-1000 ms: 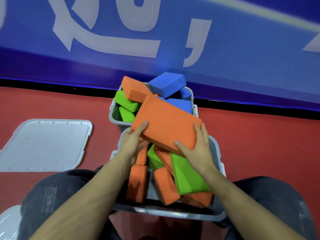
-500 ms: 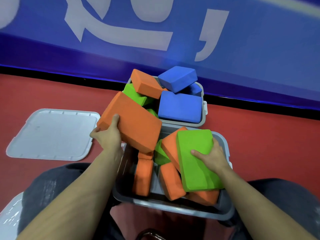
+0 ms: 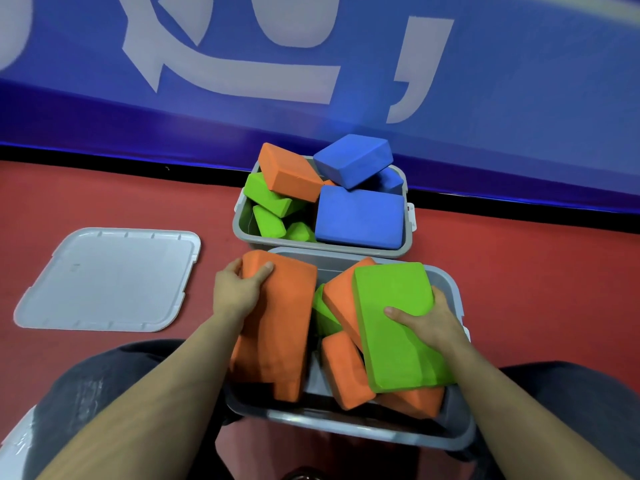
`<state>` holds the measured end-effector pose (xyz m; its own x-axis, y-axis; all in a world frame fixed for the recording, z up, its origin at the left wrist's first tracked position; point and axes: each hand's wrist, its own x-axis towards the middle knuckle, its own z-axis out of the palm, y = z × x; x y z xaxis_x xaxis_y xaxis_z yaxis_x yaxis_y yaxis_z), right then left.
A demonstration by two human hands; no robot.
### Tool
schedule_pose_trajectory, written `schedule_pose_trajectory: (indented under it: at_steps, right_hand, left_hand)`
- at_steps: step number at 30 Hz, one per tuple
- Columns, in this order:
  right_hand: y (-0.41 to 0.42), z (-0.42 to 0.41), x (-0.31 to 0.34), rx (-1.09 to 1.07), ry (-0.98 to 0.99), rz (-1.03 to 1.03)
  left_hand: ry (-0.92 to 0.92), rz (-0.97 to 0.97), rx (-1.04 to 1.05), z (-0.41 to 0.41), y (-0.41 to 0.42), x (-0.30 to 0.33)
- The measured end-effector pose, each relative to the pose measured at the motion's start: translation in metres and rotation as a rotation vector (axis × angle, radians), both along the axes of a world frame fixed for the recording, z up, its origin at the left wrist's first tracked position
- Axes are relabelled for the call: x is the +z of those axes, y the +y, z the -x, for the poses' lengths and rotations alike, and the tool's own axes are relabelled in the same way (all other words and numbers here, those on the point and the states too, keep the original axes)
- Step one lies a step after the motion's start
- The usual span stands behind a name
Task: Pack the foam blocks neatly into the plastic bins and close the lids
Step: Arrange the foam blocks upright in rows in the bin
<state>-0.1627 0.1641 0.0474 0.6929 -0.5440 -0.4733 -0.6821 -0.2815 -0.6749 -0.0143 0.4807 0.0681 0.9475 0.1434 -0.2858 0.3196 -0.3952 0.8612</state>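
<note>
Two grey plastic bins stand in a row in front of me. The near bin (image 3: 450,282) holds several orange and green foam blocks in a jumble. My left hand (image 3: 239,292) grips the far end of a large orange block (image 3: 280,327) lying at the bin's left side. My right hand (image 3: 427,322) holds a large green block (image 3: 394,323) lying tilted on the pile at the right. The far bin (image 3: 242,230) is heaped with green, orange and blue blocks, and one blue block (image 3: 353,159) pokes above its rim.
A grey lid (image 3: 107,282) lies flat on the red floor at the left. The corner of a second lid (image 3: 17,441) shows at the bottom left. A blue wall banner (image 3: 346,64) rises behind the far bin. My knees flank the near bin.
My left hand has carried the large orange block from above the left rim down into the near bin's left side. My right hand has stayed on the green block.
</note>
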Motion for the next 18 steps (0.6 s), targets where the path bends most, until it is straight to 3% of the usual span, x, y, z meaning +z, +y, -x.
schedule_pose_trajectory:
  at_steps: [5, 11, 15, 18]
  right_hand:
    - [0.002, 0.004, 0.003, -0.002, -0.016, 0.039]
    - [0.001, 0.003, 0.002, -0.002, -0.028, 0.036]
    - [0.000, 0.003, 0.000, -0.019, 0.020, 0.045]
    - [-0.002, 0.006, -0.003, -0.057, 0.048, 0.017]
  left_hand:
    - [0.036, -0.210, -0.088, -0.004, 0.000, -0.016]
    - [0.217, -0.487, -0.236, 0.009, -0.004, -0.031]
    - [0.201, -0.657, -0.250, 0.017, -0.010, -0.029]
    - [0.074, -0.668, -0.264, 0.021, -0.023, -0.024]
